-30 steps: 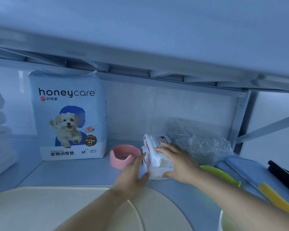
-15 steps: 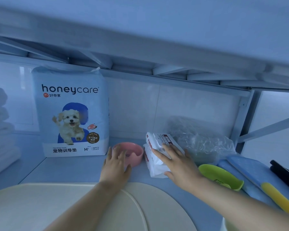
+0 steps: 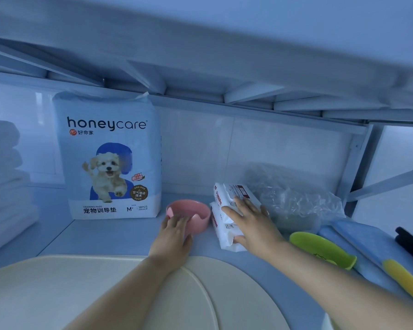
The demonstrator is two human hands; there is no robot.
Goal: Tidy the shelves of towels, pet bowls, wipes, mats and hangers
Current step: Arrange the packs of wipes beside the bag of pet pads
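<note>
— Fingers [image 3: 177, 221] of your left hand [image 3: 173, 239] curl over the near rim of the round pink pet bowl [image 3: 192, 214], gripping it lightly; the thumb side is toward the wipes. What would you like to know next?

— Where is my right hand?

— Your right hand [image 3: 253, 225] lies spread on top of the white soft packs of wipes with red labels [image 3: 224, 210], two packs stacked, with the thumb hooked under the near end. Whether it grips or only presses, I cannot tell.

— And how do those things sit on the shelf?

— Both rest on the pale blue shelf board [image 3: 110, 234], the bowl just left of the wipes, nearly touching. Left of the bowl, a tall white-and-blue bag of pet training pads printed with a puppy [image 3: 110, 158] stands upright against the back wall. Far left is a stack of folded white towels [image 3: 3, 182]. Behind the wipes sits a crumpled clear plastic bag [image 3: 293, 198]. To the right lie a lime green shallow dish [image 3: 322, 250], a folded light blue mat [image 3: 360, 241], a yellow handle [image 3: 405, 277] and something black [image 3: 410, 241] at the edge. Nearest you, a cream rounded mat [image 3: 81, 294] lies flat under your left forearm.
</note>
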